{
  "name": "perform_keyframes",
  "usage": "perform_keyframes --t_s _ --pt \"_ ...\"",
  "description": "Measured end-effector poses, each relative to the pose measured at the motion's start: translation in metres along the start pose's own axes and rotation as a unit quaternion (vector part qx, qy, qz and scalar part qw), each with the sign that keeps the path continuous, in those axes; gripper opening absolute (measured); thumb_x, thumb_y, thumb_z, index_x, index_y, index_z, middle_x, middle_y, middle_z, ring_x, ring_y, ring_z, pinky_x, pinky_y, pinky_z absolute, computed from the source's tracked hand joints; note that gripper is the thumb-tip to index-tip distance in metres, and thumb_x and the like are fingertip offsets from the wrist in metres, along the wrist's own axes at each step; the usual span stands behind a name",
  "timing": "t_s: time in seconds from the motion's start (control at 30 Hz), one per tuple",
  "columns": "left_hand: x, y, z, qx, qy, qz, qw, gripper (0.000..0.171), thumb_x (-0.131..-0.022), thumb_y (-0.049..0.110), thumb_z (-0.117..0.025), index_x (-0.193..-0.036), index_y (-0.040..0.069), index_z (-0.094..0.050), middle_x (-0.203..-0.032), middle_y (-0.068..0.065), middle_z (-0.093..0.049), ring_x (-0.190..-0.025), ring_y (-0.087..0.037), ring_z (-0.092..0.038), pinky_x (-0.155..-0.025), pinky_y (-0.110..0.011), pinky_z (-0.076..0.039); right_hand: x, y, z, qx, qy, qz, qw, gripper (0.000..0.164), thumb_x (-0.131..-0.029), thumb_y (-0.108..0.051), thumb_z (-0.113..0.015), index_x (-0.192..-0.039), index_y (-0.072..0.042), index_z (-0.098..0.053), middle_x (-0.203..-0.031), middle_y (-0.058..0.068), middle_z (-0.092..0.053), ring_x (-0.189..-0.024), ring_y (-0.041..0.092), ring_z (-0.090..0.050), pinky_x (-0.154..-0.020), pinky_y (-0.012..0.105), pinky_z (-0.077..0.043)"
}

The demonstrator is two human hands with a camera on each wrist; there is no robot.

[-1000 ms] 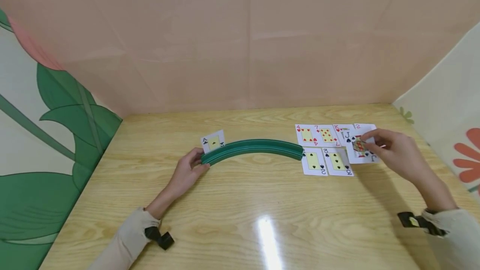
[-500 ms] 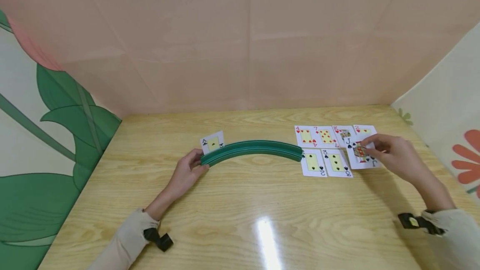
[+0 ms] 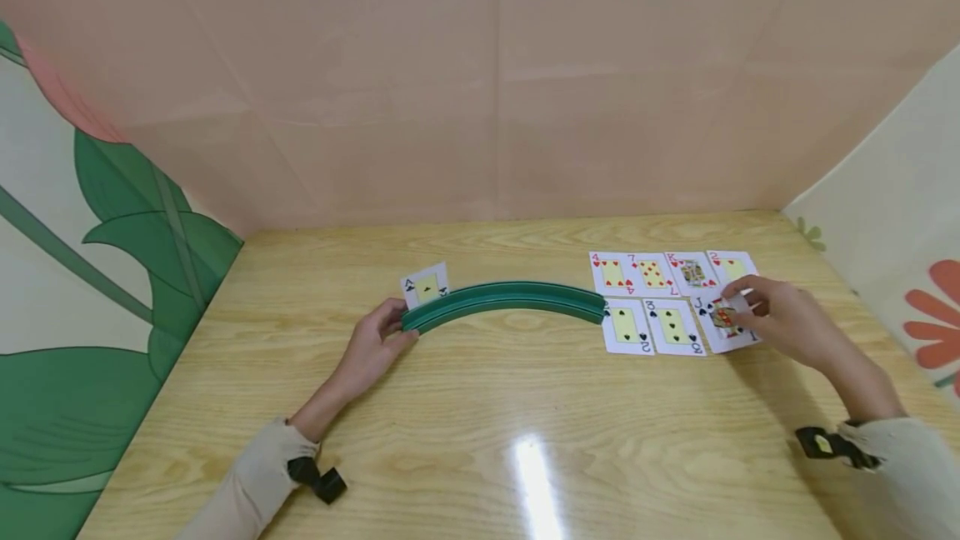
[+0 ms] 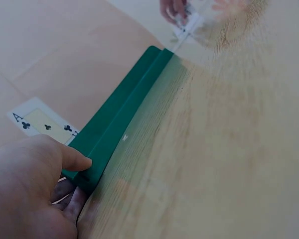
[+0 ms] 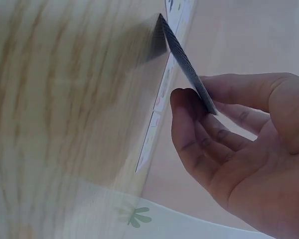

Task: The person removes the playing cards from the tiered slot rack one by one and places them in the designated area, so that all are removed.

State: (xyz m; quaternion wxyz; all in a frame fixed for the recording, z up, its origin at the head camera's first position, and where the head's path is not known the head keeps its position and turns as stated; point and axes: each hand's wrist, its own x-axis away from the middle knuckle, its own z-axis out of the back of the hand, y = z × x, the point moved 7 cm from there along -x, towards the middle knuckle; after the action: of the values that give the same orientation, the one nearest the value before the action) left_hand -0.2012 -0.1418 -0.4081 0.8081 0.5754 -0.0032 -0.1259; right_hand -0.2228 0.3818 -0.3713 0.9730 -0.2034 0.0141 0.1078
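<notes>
My left hand [image 3: 378,336] grips the left end of a curved green playing-card holder [image 3: 517,296], thumb on its near face in the left wrist view. An ace of clubs [image 3: 425,284] stands in the holder's slot beside that hand. At the right, my right hand [image 3: 783,315] pinches a jack of spades [image 3: 722,321] by its right side, between thumb and fingers. In the right wrist view the card [image 5: 183,59] shows its dark back, tilted, with its far corner down at the tabletop. It lies just right of a black spade card [image 3: 677,327] in the near row.
A far row holds a four of hearts [image 3: 612,272], a seven of diamonds [image 3: 650,273], a king [image 3: 690,273] and a red two [image 3: 729,265]. A two of spades [image 3: 627,325] starts the near row, its corner at the holder's right end. A pink wall [image 3: 495,107] stands behind.
My right hand has brought the jack of spades down and toward me, off the king and red two, into the near row. The left hand and holder have stayed put.
</notes>
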Motion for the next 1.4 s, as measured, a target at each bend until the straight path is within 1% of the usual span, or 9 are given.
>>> perform_keyframes --t_s 0.03,0.17,0.3,0.4,0.53,0.67,0.87,1.13,1.4 --pt "0.000 0.000 0.000 0.000 -0.001 0.000 1.0000 0.033 -0.093 -0.006 -0.063 -0.125 -0.007 -0.056 -0.129 -0.023 -0.059 -0.120 -0.033 -0.058 -0.106 -0.044 -0.047 0.000 0.001 -0.001 0.001 -0.005 -0.001 1.000 0.025 -0.087 -0.009 -0.074 -0.110 -0.002 -0.067 -0.090 0.015 -0.069 -0.079 0.025 -0.065 -0.052 0.025 -0.048" --pt "0.000 0.001 0.000 -0.002 -0.001 -0.001 1.0000 0.033 -0.092 -0.006 -0.064 -0.125 -0.007 -0.056 -0.129 -0.024 -0.059 -0.120 -0.034 -0.058 -0.107 -0.043 -0.047 -0.001 0.004 -0.003 0.017 -0.012 0.006 1.000 0.026 -0.087 -0.008 -0.074 -0.112 -0.004 -0.070 -0.091 0.017 -0.069 -0.079 0.027 -0.066 -0.053 0.026 -0.048" --pt "0.000 0.002 0.000 -0.003 0.000 0.001 1.0000 0.034 -0.092 -0.006 -0.064 -0.125 -0.007 -0.056 -0.129 -0.024 -0.059 -0.120 -0.034 -0.058 -0.107 -0.044 -0.047 0.000 0.006 -0.006 0.028 -0.021 0.012 0.999 0.026 -0.088 -0.009 -0.072 -0.113 -0.004 -0.070 -0.094 0.020 -0.070 -0.081 0.028 -0.067 -0.057 0.028 -0.049" --pt "0.000 0.002 -0.001 -0.001 0.000 0.002 1.0000 0.034 -0.092 -0.006 -0.064 -0.125 -0.007 -0.056 -0.129 -0.023 -0.059 -0.121 -0.034 -0.057 -0.107 -0.044 -0.047 0.001 0.006 -0.009 0.029 -0.035 0.013 0.999 0.030 -0.088 -0.016 -0.075 -0.115 -0.004 -0.070 -0.088 0.013 -0.068 -0.081 0.027 -0.065 -0.058 0.029 -0.048" --pt "-0.001 0.002 -0.001 0.001 -0.001 0.003 1.0000 0.033 -0.092 -0.005 -0.064 -0.125 -0.007 -0.056 -0.129 -0.023 -0.058 -0.121 -0.034 -0.057 -0.107 -0.043 -0.047 0.002 0.006 -0.014 0.039 -0.054 0.014 0.998 0.045 -0.084 -0.030 -0.081 -0.119 -0.004 -0.067 -0.080 0.002 -0.060 -0.080 0.023 -0.062 -0.060 0.031 -0.047" --pt "-0.001 0.001 0.000 -0.001 -0.001 0.003 1.0000 0.033 -0.092 -0.005 -0.064 -0.125 -0.007 -0.056 -0.129 -0.023 -0.059 -0.120 -0.034 -0.058 -0.107 -0.043 -0.047 0.003 0.007 -0.018 0.051 -0.065 0.008 0.997 0.056 -0.081 -0.038 -0.082 -0.123 -0.005 -0.065 -0.079 0.001 -0.056 -0.077 0.021 -0.056 -0.060 0.031 -0.043" --pt "-0.001 0.002 0.000 -0.001 -0.001 0.002 1.0000 0.033 -0.092 -0.006 -0.064 -0.124 -0.007 -0.056 -0.129 -0.024 -0.059 -0.120 -0.034 -0.058 -0.107 -0.044 -0.047 0.005 0.009 -0.019 0.052 -0.069 0.009 0.996 0.057 -0.080 -0.035 -0.083 -0.125 -0.005 -0.063 -0.078 0.002 -0.054 -0.073 0.019 -0.050 -0.060 0.030 -0.039" --pt "0.000 0.001 0.000 -0.002 0.000 0.001 1.0000 0.032 -0.092 -0.006 -0.064 -0.123 -0.008 -0.056 -0.127 -0.024 -0.059 -0.119 -0.034 -0.058 -0.107 -0.043 -0.047 0.004 0.009 -0.021 0.049 -0.077 0.017 0.996 0.056 -0.082 -0.030 -0.082 -0.127 -0.002 -0.063 -0.074 0.001 -0.049 -0.068 0.017 -0.044 -0.057 0.029 -0.035" --pt "0.000 0.001 0.000 -0.002 0.000 -0.001 1.0000 0.032 -0.092 -0.006 -0.064 -0.124 -0.007 -0.057 -0.127 -0.024 -0.059 -0.119 -0.034 -0.058 -0.107 -0.043 -0.047 0.003 0.007 -0.023 0.054 -0.087 0.019 0.995 0.058 -0.083 -0.029 -0.081 -0.129 0.000 -0.063 -0.071 0.000 -0.047 -0.065 0.014 -0.041 -0.054 0.026 -0.032"
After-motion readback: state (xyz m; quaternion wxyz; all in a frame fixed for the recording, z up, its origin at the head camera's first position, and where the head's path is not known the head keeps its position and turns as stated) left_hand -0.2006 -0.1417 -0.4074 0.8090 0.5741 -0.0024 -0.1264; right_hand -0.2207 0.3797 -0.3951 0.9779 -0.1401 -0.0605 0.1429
